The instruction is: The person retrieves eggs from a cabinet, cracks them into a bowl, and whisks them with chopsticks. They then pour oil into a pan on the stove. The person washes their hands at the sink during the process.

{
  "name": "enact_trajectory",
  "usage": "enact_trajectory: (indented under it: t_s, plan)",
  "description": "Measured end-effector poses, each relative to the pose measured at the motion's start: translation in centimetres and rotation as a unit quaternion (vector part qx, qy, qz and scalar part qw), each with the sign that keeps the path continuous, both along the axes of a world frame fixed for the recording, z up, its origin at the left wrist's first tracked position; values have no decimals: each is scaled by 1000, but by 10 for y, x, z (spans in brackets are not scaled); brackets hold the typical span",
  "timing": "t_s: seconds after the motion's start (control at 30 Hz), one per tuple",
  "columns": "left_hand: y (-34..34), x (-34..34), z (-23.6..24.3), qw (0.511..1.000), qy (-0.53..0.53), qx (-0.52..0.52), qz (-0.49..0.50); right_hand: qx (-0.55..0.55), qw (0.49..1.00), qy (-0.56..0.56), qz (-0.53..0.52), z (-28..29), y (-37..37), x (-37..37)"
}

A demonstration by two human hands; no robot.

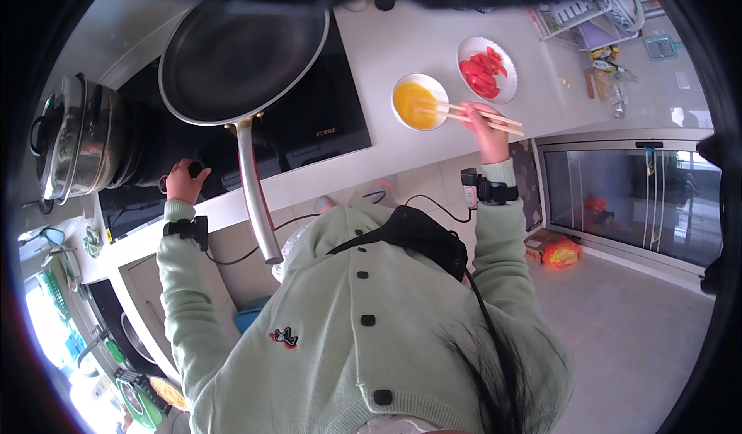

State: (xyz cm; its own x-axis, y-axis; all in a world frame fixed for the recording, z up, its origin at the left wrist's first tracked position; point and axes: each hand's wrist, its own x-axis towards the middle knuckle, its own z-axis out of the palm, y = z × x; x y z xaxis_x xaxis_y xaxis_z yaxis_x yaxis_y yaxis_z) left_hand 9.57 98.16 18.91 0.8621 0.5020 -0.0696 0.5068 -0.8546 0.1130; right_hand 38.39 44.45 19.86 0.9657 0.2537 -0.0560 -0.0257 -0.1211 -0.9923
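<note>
My right hand (pixel 485 132) grips a pair of wooden chopsticks (pixel 506 123), their tips in a white bowl of beaten yellow egg (pixel 411 95) on the pale counter. Just behind it, to the right, a white fluted dish holds cut red tomato (pixel 483 69). My left hand (pixel 184 180) has thumb and fingers around a small dark round knob (pixel 195 169) at the front of the black glass cooktop (pixel 325 102). A large empty frying pan (pixel 239 59) rests on the cooktop, its metal handle pointing toward me.
Stainless pots with lids (pixel 73 132) stand at the left. A rack of dishes (pixel 583 24) and small packages are at the back right. A glass-fronted cabinet (pixel 610 194) is on the right, with an orange bag (pixel 560 252) on the floor below. A sink area lies lower left.
</note>
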Motion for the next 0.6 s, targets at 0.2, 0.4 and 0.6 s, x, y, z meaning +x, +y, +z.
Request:
enact_trajectory:
  t_s: [0.2, 0.4, 0.6]
  plan:
    - [-31, -30, 6, 995, -6, -6, 103, -50, 996, 25, 63, 14, -6, 2]
    - [-61, -30, -15, 970, -102, -143, 167, -147, 985, 17, 85, 40, -55, 15]
    - [-69, -24, -35, 956, -179, -81, 218, -152, 969, -39, 189, 53, -66, 26]
